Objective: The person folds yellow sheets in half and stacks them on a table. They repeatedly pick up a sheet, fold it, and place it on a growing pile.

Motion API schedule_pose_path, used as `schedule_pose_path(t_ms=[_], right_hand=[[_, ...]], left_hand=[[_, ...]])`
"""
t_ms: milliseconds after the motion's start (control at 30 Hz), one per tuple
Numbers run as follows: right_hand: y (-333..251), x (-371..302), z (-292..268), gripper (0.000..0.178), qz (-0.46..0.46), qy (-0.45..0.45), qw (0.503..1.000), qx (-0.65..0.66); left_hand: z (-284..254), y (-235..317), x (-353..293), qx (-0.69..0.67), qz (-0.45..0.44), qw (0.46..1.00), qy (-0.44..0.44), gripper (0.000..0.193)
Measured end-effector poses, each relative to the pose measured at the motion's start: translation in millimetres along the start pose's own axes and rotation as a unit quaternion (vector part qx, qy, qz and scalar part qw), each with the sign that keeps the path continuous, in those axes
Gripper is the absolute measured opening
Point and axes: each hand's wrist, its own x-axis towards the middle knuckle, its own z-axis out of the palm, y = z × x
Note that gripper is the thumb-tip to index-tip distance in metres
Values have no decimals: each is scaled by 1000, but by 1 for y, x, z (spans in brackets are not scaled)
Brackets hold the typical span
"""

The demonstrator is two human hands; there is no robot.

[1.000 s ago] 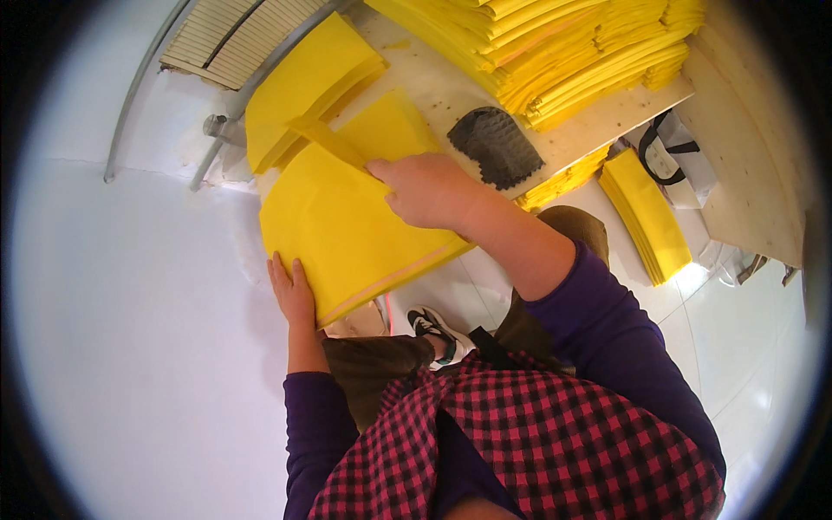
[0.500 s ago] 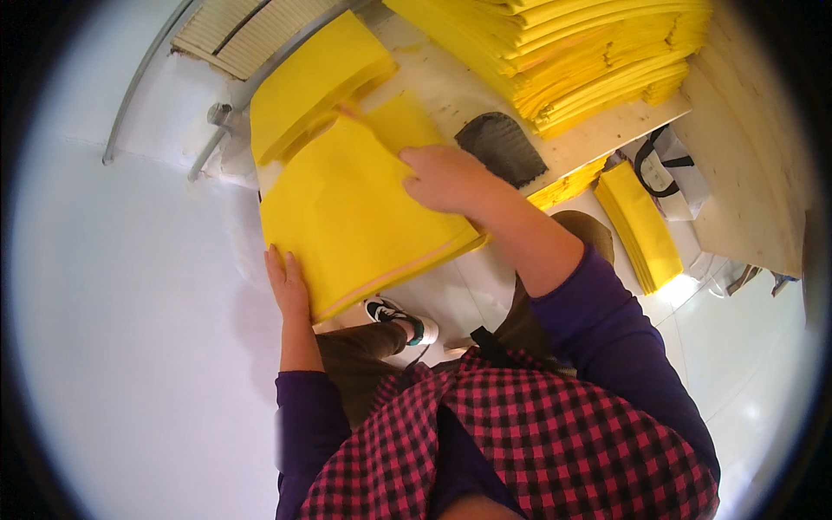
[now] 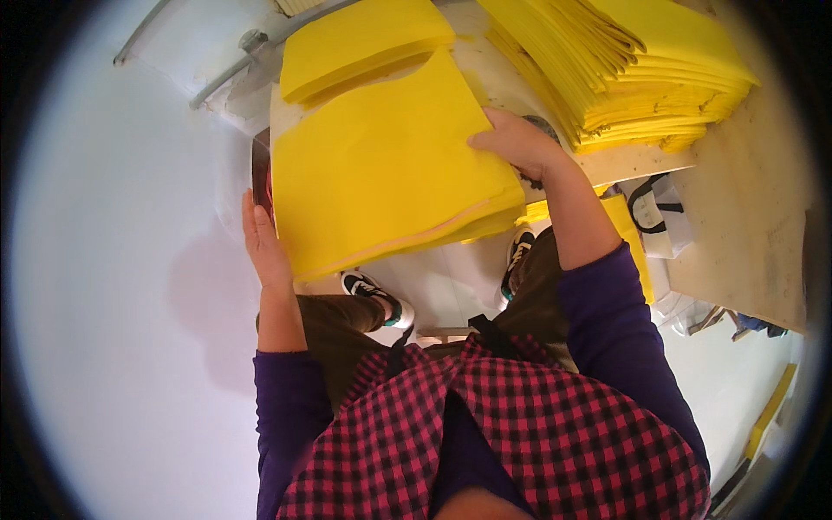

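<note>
While the right hand (image 3: 522, 146) pinches yellow sheeting (image 3: 390, 165), the left hand (image 3: 268, 247) extends flat alongside

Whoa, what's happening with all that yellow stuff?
A person handles a pile of large flat yellow sheets at a pale wooden table. The right hand is at the pile's right edge; the left hand is open beside its left edge. Another flat yellow pile lies beyond it, and a thick yellow sheet stack stands to the right.

The sheets (image 3: 390, 165) lay before me, my left hand (image 3: 267, 247) beside their left edge, my right hand (image 3: 516, 143) at their right. Another stack (image 3: 364, 39) sat beyond; far right, a pile (image 3: 650, 91) stood on the table (image 3: 637, 163), a bag (image 3: 672, 230) nearer.
</note>
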Motion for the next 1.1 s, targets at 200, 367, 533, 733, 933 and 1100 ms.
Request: schedule_pose_path(t_ms=[200, 367, 533, 733, 933, 1100], right_hand=[[1, 5, -12, 43, 96, -5, 994, 48], [8, -5, -13, 43, 156, -40, 982, 101], [3, -14, -1, 39, 166, -39, 983, 72], [-40, -24, 23, 30, 135, 87, 987, -7], [-93, -12, 37, 34, 46, 63, 991, 112], [-122, -4, 46, 40, -2, 8, 986, 168]], left_hand=[[-39, 19, -42, -33, 57, 997, 33, 44], [-60, 10, -88, -110, 57, 992, 32, 42], [-68, -3, -124, -144, 31, 989, 12, 41], [-53, -1, -148, -226, -6, 973, -51, 38], [-31, 19, -151, -261, -39, 944, -196, 31], [3, 40, -126, -187, 108, 934, -284, 32]])
